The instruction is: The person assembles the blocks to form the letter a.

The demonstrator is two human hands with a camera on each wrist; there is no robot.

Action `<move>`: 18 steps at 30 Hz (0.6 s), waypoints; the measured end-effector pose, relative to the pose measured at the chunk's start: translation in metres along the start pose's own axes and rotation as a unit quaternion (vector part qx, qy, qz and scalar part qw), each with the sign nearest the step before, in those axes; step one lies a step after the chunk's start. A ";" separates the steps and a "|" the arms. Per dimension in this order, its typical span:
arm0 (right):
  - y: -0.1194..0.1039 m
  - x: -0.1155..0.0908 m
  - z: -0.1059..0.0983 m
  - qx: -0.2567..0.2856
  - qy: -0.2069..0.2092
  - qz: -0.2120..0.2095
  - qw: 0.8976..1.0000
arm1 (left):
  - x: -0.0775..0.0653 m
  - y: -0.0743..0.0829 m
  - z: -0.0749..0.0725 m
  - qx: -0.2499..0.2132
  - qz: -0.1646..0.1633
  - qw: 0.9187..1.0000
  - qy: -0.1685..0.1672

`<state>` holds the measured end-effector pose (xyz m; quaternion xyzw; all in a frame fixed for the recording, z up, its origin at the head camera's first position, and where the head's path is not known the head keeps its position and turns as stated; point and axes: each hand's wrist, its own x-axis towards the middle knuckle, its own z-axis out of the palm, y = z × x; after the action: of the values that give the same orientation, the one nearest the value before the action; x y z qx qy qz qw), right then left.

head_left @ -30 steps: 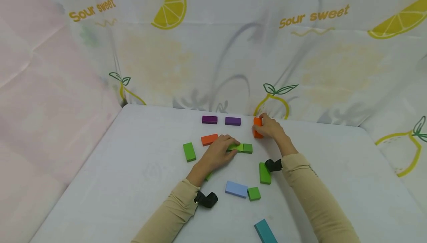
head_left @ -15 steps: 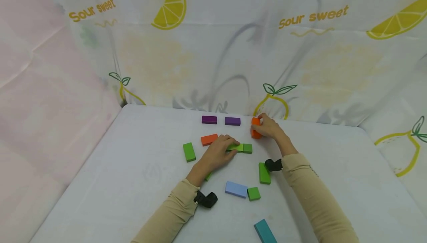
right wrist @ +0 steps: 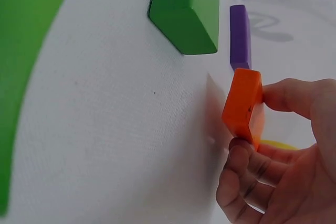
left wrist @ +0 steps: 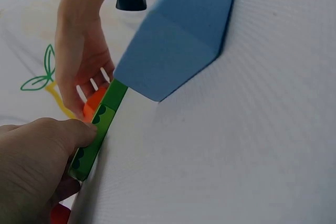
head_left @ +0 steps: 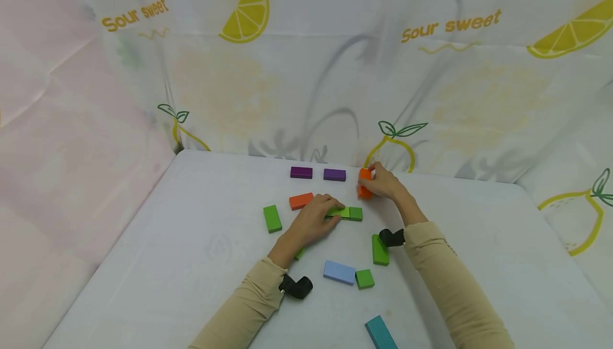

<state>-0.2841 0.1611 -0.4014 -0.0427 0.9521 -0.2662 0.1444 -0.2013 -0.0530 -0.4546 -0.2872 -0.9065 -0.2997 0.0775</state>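
Observation:
My right hand (head_left: 387, 183) pinches an orange block (head_left: 365, 184) near the table's back edge. In the right wrist view the thumb is at one end of this orange block (right wrist: 244, 98) and the fingers are at the other. My left hand (head_left: 313, 217) grips a light green block (head_left: 344, 213) at mid-table, partly covering it. In the left wrist view its thumb lies against this light green block (left wrist: 92, 145), which has dark scalloped marks. A darker green block (head_left: 356, 214) sits end to end with it on the right.
Two purple blocks (head_left: 334, 175) lie along the back edge. A red-orange block (head_left: 299, 201) and a green block (head_left: 272, 218) are left of centre. Nearer me are a green block (head_left: 380, 250), a light blue block (head_left: 339, 272), a green cube (head_left: 365, 279) and a teal block (head_left: 380, 332).
My right hand has shifted slightly left with the orange block, toward the purple blocks, and the block now tilts a little differently. My left hand has stayed where it was.

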 end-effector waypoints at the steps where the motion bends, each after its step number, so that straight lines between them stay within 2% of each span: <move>1: 0.000 0.000 0.000 0.001 -0.002 -0.002 1.000 | 0.000 0.000 0.000 0.000 0.000 1.000 0.000; 18: -0.005 -0.004 0.003 0.005 -0.028 0.007 1.000 | 0.000 0.001 -0.001 -0.001 -0.007 1.000 -0.006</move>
<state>-0.2793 0.1559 -0.3999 -0.0422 0.9466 -0.2690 0.1728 -0.2003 -0.0532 -0.4531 -0.2829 -0.9085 -0.2996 0.0701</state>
